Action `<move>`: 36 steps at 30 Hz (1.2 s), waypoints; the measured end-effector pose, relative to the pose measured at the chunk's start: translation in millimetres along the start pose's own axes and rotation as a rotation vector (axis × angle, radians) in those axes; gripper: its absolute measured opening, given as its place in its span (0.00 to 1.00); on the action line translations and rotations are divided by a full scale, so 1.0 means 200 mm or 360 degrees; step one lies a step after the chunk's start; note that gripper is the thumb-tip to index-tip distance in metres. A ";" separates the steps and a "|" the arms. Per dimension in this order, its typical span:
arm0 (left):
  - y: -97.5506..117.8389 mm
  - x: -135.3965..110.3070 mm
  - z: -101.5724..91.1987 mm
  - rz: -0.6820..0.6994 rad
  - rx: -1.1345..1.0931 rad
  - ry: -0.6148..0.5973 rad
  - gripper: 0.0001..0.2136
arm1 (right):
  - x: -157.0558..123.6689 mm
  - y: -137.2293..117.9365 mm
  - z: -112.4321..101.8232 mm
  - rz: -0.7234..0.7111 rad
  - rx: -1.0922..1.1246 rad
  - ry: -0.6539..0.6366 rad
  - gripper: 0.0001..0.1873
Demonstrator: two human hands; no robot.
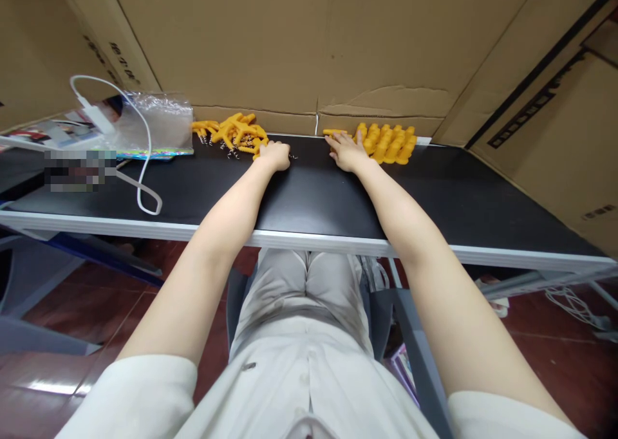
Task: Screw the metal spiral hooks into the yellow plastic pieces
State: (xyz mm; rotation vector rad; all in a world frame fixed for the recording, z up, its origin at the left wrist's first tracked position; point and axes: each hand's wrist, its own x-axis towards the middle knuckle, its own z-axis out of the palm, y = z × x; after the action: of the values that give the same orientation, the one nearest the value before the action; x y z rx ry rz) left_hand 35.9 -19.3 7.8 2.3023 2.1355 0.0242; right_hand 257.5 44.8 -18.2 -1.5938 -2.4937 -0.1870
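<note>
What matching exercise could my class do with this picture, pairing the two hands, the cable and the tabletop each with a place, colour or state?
Column A
1. Left hand
2. Right hand
3. Cable
4. Tabletop

Column B
a. Black
b. Fingers spread, beside the packed yellow pieces
c. White and looped, on the left side of the table
d. Fingers curled, at the edge of the loose yellow pile

Right pairs: 1-d, 2-b, 3-c, 4-a
</note>
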 end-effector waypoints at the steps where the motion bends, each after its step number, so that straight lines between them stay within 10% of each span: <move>1: 0.00 0.00 0.00 0.0001 -0.0003 -0.0002 0.29 | -0.01 0.01 -0.01 -0.0004 0.0023 0.0022 0.35; 11: -0.02 -0.01 -0.01 -0.0040 0.0003 0.0064 0.28 | -0.09 0.17 -0.22 0.0404 0.0226 0.0275 0.31; 21: -0.06 0.02 0.00 -0.0407 -0.0078 0.0172 0.26 | -0.02 0.31 -0.15 0.0319 0.0338 0.0406 0.07; 28: -0.08 0.09 0.03 -0.0322 -0.0106 0.0191 0.26 | -0.04 0.13 -0.19 0.0190 0.1084 0.0334 0.17; 36: -0.08 0.08 0.03 -0.0029 -0.0240 0.0073 0.20 | -0.08 -0.03 -0.22 0.0144 0.1151 0.0263 0.16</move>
State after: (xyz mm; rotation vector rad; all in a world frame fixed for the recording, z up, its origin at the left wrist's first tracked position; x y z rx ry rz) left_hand 22.0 -2.0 1.9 2.2192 2.0953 0.2322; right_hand 262.0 18.7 20.4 -1.2986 -2.0061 0.5150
